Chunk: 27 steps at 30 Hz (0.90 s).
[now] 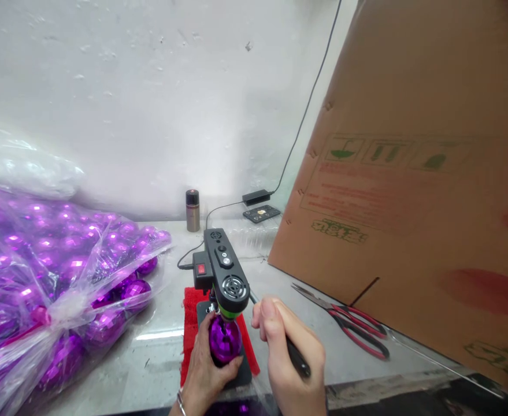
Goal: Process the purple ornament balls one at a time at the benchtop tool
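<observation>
A shiny purple ball ornament (225, 341) sits beneath the head of a small black bench machine (225, 268). My left hand (206, 364) cups the ball from the left and below, thumb and fingers curled around it, with its top touching or very close to the machine's green-ringed underside. To the right, my right hand (290, 352) is closed around a black handle (297, 358). A thin rod runs from that hand toward the machine head; whether it is attached there I cannot tell. Under the machine lies a red cloth (188, 323).
A clear plastic bag (71, 312) of purple balls fills the left side. Red-handled scissors (344, 323) lie to the right, before a large cardboard box (392, 219). Behind stand a gold-and-black canister (192, 211), a power adapter (256, 197) with its cord and a dark flat device (261, 214).
</observation>
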Tool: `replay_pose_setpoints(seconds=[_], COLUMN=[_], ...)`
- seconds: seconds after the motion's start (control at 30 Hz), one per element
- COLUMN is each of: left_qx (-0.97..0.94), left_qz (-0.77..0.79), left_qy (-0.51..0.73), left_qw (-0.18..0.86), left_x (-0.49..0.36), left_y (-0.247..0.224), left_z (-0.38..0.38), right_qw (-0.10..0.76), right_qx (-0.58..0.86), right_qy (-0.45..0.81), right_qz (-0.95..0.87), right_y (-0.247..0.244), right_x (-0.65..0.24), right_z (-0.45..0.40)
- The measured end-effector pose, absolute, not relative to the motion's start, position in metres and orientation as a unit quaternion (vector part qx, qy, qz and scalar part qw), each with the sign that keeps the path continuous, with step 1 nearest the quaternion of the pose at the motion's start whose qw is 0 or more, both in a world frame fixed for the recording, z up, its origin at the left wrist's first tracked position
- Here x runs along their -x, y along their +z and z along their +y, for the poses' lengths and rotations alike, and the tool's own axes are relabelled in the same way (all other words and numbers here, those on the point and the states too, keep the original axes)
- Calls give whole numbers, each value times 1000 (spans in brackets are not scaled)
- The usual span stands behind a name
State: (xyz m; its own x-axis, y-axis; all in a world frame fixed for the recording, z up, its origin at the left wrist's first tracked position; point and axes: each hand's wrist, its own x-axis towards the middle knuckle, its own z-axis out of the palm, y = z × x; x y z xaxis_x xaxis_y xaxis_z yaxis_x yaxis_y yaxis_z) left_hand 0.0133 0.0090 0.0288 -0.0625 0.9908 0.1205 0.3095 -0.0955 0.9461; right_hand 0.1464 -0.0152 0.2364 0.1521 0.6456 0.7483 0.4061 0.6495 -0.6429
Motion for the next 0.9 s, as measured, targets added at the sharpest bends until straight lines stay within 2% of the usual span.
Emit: replay_pose_setpoints(seconds=[0.27,0.47,0.7,0.9], left_qx=[-571,-571,-588,-581], left_qz=[578,571,565,572], left_qy=[466,473,455,455], left_qw=[349,351,359,358], left_x=[-14,-16,-11,-12], left_y=[22,16,15,17], left_z=[8,8,7,7], right_qw=[633,690,692,703], right_qx=[398,420,469,456], right_qy=[103,136,161,163], right_qz=[-656,-574,-525,-521], right_y=[222,197,184,180], right_x=[-150,-137,-133,-131], right_z=[-15,-20,-26,-25])
